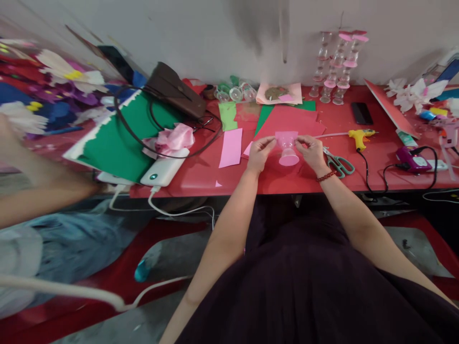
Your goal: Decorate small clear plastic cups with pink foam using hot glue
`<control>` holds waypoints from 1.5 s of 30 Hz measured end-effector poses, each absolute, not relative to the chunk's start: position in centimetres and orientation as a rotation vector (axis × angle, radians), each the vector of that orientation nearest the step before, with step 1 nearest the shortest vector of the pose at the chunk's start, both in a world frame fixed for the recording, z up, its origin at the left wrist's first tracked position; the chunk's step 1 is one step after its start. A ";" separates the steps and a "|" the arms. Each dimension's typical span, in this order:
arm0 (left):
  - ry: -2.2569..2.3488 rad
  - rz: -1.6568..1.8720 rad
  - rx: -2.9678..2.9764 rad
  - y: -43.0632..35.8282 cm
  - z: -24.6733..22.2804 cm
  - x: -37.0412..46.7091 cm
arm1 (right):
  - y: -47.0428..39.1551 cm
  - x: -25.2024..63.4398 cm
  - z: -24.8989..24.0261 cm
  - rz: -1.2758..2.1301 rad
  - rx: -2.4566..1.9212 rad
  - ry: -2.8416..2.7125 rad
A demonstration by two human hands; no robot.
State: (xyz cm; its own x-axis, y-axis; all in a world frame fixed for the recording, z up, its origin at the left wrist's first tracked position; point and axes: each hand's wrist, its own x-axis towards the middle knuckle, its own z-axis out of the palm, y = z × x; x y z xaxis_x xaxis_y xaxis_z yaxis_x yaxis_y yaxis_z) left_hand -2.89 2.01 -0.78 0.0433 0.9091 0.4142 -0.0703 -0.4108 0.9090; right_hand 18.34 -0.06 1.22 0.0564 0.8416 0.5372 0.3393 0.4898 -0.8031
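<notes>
Here | pink-and-clear piece (288, 148) | between 2 hands (261, 150) | held at upper sides

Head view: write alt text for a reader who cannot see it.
A person's left hand and right hand hold a clear-and-pink piece with a round pink base above a red table. Green-handled scissors and a yellow glue gun lie to the right, a pink paper strip to the left. Three clear-and-pink columns stand at the back.
</notes>
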 end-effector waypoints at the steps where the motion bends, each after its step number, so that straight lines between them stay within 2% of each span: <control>1: 0.933 1.511 1.501 1.9 -0.7 -2.9 | -0.1 18.3 1.2 0.528 -1.064 -1.537; 10: 0.899 1.438 1.618 0.4 0.9 -2.7 | -0.3 18.3 1.5 0.522 -1.052 -1.580; 17: 1.100 1.521 1.826 1.0 -0.2 -3.1 | -0.8 18.0 1.8 0.517 -1.022 -1.594; 27: 1.044 1.511 1.877 0.7 0.1 -2.7 | -0.7 18.2 1.5 0.569 -0.996 -1.508; 34: 1.045 1.601 2.047 0.7 0.2 -2.8 | -1.1 18.1 1.8 0.459 -1.064 -1.609; 45: 1.080 1.523 2.016 1.2 -0.3 -3.0 | -1.1 18.1 1.7 0.479 -1.055 -1.634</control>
